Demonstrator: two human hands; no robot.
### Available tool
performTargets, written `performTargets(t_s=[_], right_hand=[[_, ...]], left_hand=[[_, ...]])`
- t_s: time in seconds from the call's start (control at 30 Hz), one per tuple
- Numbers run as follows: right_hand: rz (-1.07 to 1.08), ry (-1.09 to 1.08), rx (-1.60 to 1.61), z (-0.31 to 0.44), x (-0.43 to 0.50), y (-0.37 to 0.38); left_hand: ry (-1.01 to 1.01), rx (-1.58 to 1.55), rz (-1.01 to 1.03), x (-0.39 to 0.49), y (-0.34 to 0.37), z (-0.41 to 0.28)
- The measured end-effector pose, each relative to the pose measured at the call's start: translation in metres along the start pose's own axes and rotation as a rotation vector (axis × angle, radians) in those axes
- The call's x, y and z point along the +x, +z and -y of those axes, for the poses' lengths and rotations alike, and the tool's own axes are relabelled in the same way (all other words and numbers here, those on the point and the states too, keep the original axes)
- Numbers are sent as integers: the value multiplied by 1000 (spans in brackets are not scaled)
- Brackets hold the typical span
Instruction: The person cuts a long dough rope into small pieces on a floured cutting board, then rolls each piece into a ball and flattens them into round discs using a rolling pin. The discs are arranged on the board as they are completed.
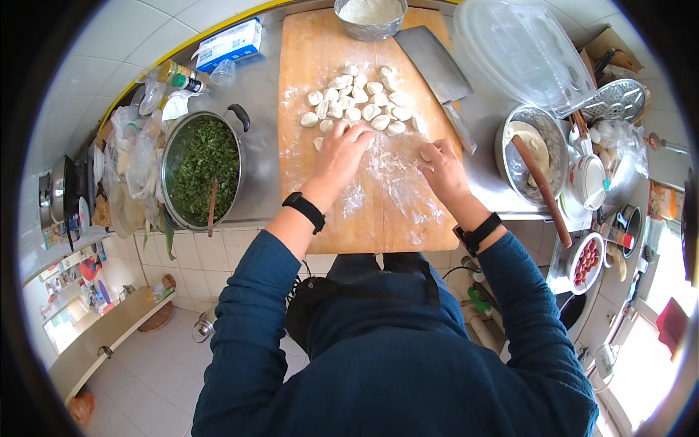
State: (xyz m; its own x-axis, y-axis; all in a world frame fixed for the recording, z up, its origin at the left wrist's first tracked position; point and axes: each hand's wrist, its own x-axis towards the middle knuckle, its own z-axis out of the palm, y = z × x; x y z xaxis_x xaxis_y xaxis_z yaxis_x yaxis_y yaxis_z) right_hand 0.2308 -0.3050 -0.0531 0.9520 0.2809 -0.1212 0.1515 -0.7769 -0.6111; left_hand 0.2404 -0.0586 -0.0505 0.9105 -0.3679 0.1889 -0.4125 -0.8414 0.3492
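Several floured dough pieces (359, 94) lie clustered on a wooden board (306, 218) dusted with flour. My left hand (344, 153) is over the near edge of the cluster, palm down, its fingertips at the dough; what lies beneath them is hidden. To the right, my right hand (446, 170) is low over the board with curled fingers. Something small and pale shows by its thumb and fingertips, but a firm hold is not clear. A broad-bladed cleaver (434, 63) rests along the board's right side, and a metal bowl of flour (372, 16) stands at the far end.
At left stands a pot of chopped greens (199, 158) with a wooden handle in it. A metal bowl (510, 158) at right holds dough and a rolling pin (538, 180). Behind it is a clear plastic container (524, 49). A blue-white box (229, 46) sits back left.
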Motion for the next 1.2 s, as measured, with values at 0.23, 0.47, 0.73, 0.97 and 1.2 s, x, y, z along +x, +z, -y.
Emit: performTargets(t_s=[0.23, 0.47, 0.73, 0.97, 1.2], right_hand=[[-135, -118, -29, -9, 4, 10], [56, -48, 167, -5, 0, 6], [178, -186, 35, -7, -2, 0], [184, -250, -164, 1, -4, -4], [122, -451, -569, 25, 5, 31]], left_hand=[[46, 6, 72, -7, -5, -7], [-69, 11, 32, -13, 7, -28], [-6, -158, -40, -34, 13, -31], [-165, -222, 85, -40, -1, -42], [-205, -27, -205, -58, -22, -66]])
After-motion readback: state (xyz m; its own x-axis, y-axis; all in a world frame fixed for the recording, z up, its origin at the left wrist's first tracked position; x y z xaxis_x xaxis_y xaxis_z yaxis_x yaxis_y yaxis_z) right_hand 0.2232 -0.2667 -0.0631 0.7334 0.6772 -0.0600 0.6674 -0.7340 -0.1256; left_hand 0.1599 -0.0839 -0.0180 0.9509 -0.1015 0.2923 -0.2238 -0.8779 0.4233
